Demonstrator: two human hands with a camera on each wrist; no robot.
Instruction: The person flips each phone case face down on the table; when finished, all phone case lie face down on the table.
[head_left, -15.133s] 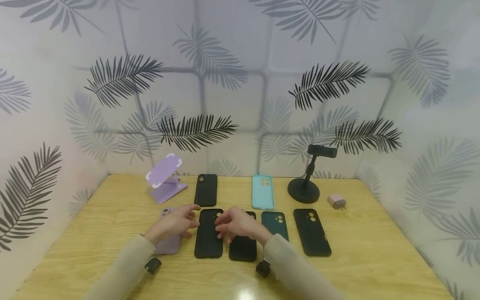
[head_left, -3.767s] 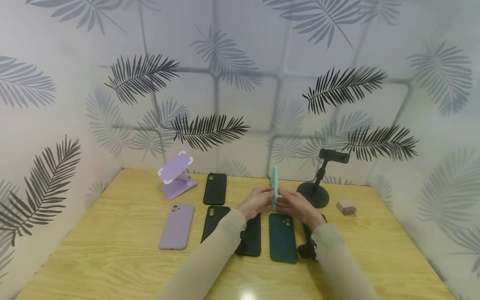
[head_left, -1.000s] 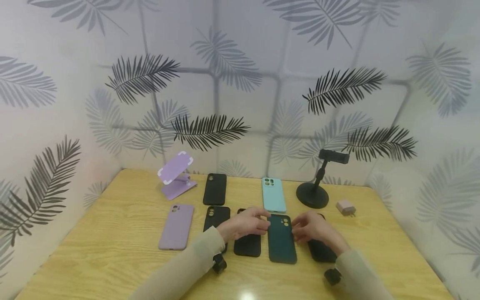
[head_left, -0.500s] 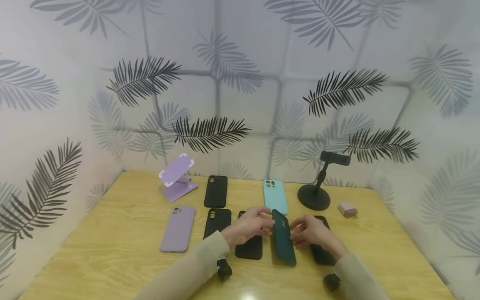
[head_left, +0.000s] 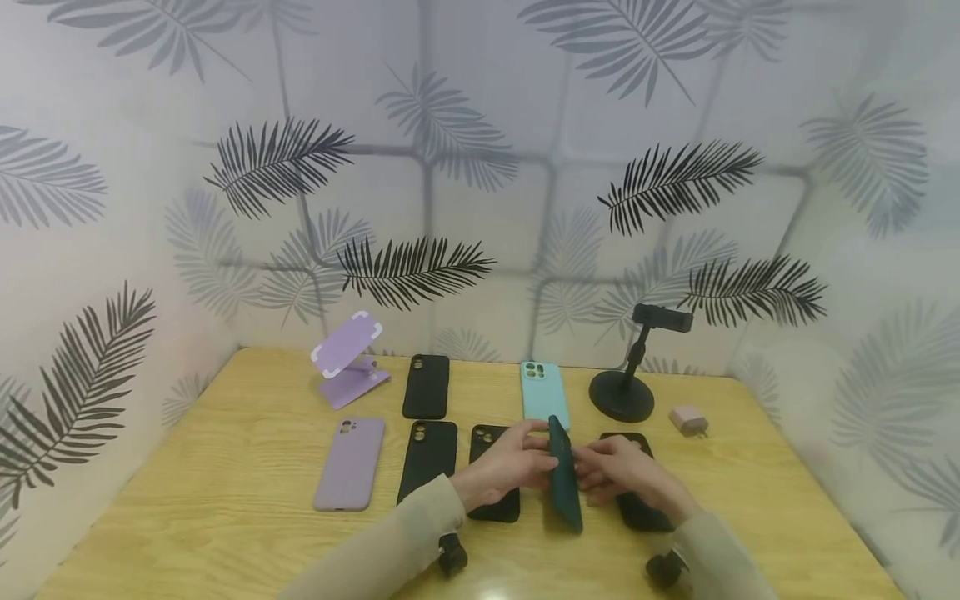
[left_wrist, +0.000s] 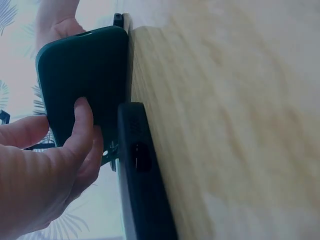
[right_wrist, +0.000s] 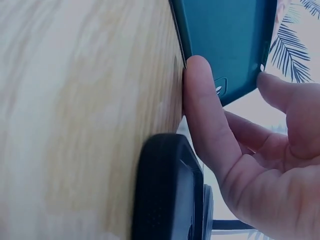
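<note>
A dark green phone case (head_left: 565, 483) stands tipped up on a long edge between both hands. My left hand (head_left: 506, 458) holds it from the left; the left wrist view shows fingertips on its smooth back (left_wrist: 80, 70) and the thumb at its upper edge. From the right, my right hand (head_left: 626, 467) grips it; in the right wrist view the thumb touches one edge and a finger lies along the opposite edge, by the hollow inside (right_wrist: 227, 35). A black phone case (head_left: 498, 502) lies under the left hand, another black case (head_left: 643, 510) under the right.
Behind the hands lies a light blue phone case (head_left: 545, 386). Farther left are two black cases (head_left: 426, 387) and a lilac one (head_left: 349, 462). A lilac stand (head_left: 348, 346), a black phone stand (head_left: 622, 396) and a pink charger (head_left: 688, 419) line the back.
The dark green case lay flat a second ago and has been tipped up on edge. Earlier both hands held the light blue case upright; it now lies flat, its other face up.
</note>
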